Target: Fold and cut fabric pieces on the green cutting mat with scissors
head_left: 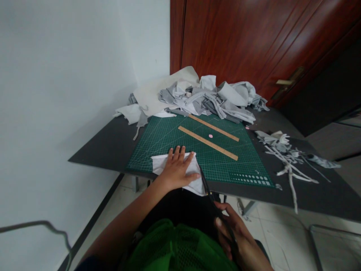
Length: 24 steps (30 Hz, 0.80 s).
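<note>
My left hand [177, 169] lies flat with fingers spread on a piece of white fabric [159, 162], pressing it to the green cutting mat [222, 165]. The fabric's lower part hangs over the near table edge. My right hand [235, 233] is closed around the handles of black scissors [208, 188]. The blades point up and away from me, along the fabric's right edge. Whether the blades are parted is too small to tell.
Two wooden rulers [208, 143] lie on the mat, with a small pink piece [210, 136] between them. A heap of grey and white fabric [208, 96] covers the table's back. Fabric scraps [282, 150] lie to the right. A white wall [70, 75] stands left.
</note>
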### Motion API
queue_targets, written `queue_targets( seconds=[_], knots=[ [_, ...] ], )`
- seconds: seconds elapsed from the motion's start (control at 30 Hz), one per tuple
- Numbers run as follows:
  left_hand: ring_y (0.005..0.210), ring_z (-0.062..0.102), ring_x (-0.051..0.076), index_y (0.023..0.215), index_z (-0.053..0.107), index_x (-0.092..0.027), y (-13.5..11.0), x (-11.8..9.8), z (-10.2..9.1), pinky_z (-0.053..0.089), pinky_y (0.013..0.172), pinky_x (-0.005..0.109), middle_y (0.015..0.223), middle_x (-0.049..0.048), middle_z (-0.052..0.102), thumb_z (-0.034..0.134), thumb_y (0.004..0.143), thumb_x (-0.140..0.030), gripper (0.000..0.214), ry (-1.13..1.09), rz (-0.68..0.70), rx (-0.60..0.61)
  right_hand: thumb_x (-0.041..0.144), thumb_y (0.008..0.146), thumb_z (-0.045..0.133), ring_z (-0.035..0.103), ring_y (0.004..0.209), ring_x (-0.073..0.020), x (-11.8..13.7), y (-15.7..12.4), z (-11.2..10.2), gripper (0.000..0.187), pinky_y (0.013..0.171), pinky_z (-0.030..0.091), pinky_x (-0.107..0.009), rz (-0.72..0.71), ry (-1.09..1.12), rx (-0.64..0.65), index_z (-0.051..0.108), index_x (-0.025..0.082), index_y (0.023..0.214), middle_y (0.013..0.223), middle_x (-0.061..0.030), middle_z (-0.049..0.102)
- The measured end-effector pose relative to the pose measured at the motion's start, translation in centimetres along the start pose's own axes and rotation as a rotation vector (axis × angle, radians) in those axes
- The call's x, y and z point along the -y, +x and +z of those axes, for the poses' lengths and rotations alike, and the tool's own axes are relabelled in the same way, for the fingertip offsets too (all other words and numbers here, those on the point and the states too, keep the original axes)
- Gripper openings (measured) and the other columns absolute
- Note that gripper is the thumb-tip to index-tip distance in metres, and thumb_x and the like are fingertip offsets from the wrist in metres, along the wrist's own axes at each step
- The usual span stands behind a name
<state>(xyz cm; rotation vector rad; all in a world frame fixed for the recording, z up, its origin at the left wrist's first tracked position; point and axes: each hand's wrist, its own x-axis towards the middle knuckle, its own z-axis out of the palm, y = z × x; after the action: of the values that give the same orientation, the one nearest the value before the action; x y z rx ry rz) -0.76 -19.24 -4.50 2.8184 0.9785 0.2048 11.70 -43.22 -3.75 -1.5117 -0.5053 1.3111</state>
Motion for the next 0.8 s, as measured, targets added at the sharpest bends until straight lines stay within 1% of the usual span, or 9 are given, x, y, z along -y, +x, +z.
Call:
queue_targets(
  seconds=[0.07,0.23,0.4,0.57,0.67,0.8],
  knots=[
    [0.155,0.012,0.043,0.159,0.029,-0.022,0.0,0.0,0.0,0.008,0.122,0.063,0.168,0.0173,0.022,0.042,0.089,-0.078,0.091,0.004,-0.001,0.0,0.059,0.084,0.073,0.032,0.04,-0.0032,0.0,-0.2,0.2,0.061,0.036,0.024,-0.014,0.0,-0.006,-0.013,0.048,0.025,0.128,0.061,0.0107,0.048],
    [0.155,0.012,0.043,0.16,0.029,-0.021,-0.1,-0.1,0.0,0.008,0.123,0.063,0.168,0.0185,0.021,0.045,0.09,-0.076,0.091,0.009,-0.008,0.0,0.061,0.082,0.074,0.035,0.041,-0.0034,-0.1,-0.4,0.4,0.061,0.036,0.026,-0.014,-0.01,-0.035,-0.034,0.052,0.027,0.126,0.065,0.0094,0.05],
    [0.155,0.012,0.042,0.16,0.029,-0.022,-0.1,-0.2,-0.1,0.007,0.123,0.063,0.168,0.0174,0.022,0.047,0.089,-0.077,0.091,-0.003,-0.017,0.01,0.063,0.082,0.073,0.034,0.039,-0.0025,-0.5,-0.4,0.6,0.062,0.034,0.027,-0.015,-0.015,-0.047,-0.04,0.051,0.028,0.128,0.072,0.007,0.057],
    [0.155,0.011,0.043,0.16,0.029,-0.023,-0.2,-0.2,-0.1,0.008,0.123,0.063,0.167,0.0168,0.023,0.045,0.089,-0.077,0.091,0.002,-0.012,0.003,0.062,0.084,0.072,0.033,0.04,-0.0039,-1.0,-0.5,1.1,0.063,0.034,0.031,-0.015,-0.017,-0.023,-0.031,0.046,0.026,0.129,0.068,0.0082,0.055],
    [0.155,0.012,0.043,0.159,0.03,-0.023,-0.2,-0.1,0.0,0.008,0.123,0.063,0.167,0.017,0.023,0.045,0.088,-0.077,0.091,0.003,-0.009,-0.004,0.063,0.085,0.07,0.033,0.04,-0.0037,-1.1,-0.6,1.4,0.063,0.035,0.03,-0.015,-0.029,-0.018,-0.031,0.047,0.025,0.13,0.067,0.0078,0.055],
    [0.155,0.013,0.042,0.159,0.03,-0.022,-0.2,0.0,0.2,0.007,0.123,0.063,0.167,0.0169,0.023,0.045,0.088,-0.078,0.091,0.005,-0.005,-0.016,0.064,0.083,0.072,0.033,0.04,-0.0039,-1.0,-0.6,1.5,0.067,0.035,0.03,-0.016,-0.027,-0.02,-0.037,0.047,0.025,0.132,0.068,0.0072,0.057]
  ],
)
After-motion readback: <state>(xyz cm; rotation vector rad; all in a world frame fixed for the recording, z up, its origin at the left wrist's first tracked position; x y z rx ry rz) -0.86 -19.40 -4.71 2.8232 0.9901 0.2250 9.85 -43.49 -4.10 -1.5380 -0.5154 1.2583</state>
